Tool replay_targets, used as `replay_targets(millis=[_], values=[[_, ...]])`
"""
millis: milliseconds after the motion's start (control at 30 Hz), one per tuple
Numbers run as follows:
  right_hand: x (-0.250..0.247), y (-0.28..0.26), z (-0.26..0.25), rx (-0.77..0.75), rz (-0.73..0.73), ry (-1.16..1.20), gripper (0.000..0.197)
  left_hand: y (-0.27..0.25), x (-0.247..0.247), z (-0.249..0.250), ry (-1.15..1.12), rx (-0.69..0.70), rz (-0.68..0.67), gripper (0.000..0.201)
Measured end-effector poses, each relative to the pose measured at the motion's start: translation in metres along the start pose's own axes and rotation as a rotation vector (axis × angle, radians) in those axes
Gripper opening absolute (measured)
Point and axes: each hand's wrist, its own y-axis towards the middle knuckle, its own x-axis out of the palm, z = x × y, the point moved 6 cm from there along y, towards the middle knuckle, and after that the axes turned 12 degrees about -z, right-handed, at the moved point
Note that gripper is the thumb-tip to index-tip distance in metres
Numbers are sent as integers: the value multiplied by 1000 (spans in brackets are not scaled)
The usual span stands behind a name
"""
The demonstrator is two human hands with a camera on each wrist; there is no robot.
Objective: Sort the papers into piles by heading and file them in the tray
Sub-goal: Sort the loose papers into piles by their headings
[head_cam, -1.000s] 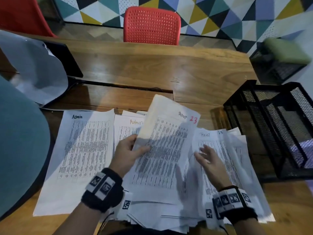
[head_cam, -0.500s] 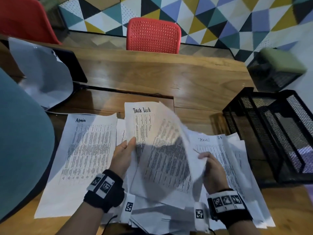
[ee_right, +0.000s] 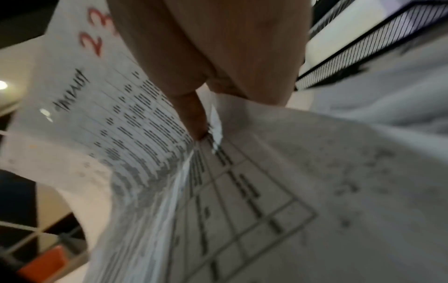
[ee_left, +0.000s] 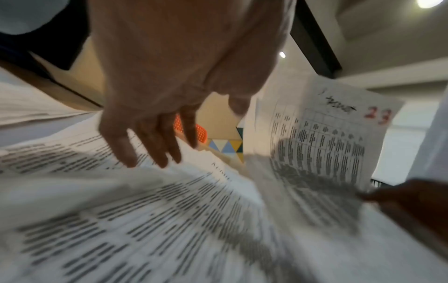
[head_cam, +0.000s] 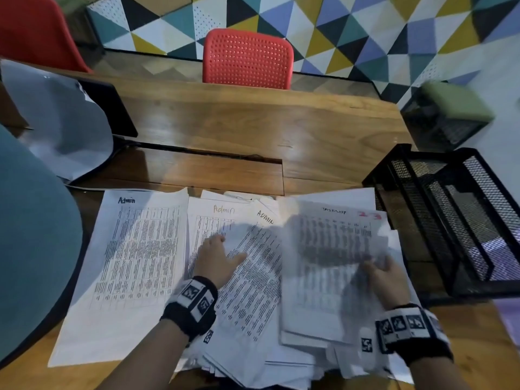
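Printed papers cover the near part of the wooden table (head_cam: 253, 128). At left lies a sheet headed "Admin" (head_cam: 138, 249), and beside it more Admin sheets (head_cam: 253, 277) overlap. My left hand (head_cam: 216, 257) rests on these with straight fingers (ee_left: 145, 149). My right hand (head_cam: 385, 273) pinches the blurred sheet headed "Task List" and marked 23 (head_cam: 332, 249) over the right-hand pile (head_cam: 309, 353). In the right wrist view a fingertip (ee_right: 194, 118) presses that sheet (ee_right: 109, 114). The black mesh tray (head_cam: 450, 220) stands at the right, just beyond the pile.
A pale crumpled cover (head_cam: 64, 119) and a dark flat device (head_cam: 112, 108) lie at the far left. A teal shape (head_cam: 33, 235) fills the left edge. A red chair (head_cam: 247, 57) stands behind the table, and a green-topped stool (head_cam: 455, 105) at the far right.
The sheet marked 23 has passed from my left hand to my right and swung over to the right-hand pile. My left hand has let go and lies on the Admin sheets.
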Motion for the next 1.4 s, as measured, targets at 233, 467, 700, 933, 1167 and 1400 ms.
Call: replay_targets(millis=[233,467,700,933,1167,1400], values=[[-51,19,39,358,155,-527,34,27,25,-16,179,-122,-17,101],[5,-4,-8,-178,340,-665,54,12,14,-5,11,20,-64,32],[110,-36,-19,65,-407,43,52,-25,-21,-5,-856,232,-96,41],[131,-26,-3,127,-272,47,40,-29,-17,-11,-927,203,-204,50],[159,-38,-7,292,-652,509,35,-33,-22,-3,-1023,309,-317,85],[134,-29,-18,-23,-403,612,9,-24,-25,-21,-948,151,-177,27]])
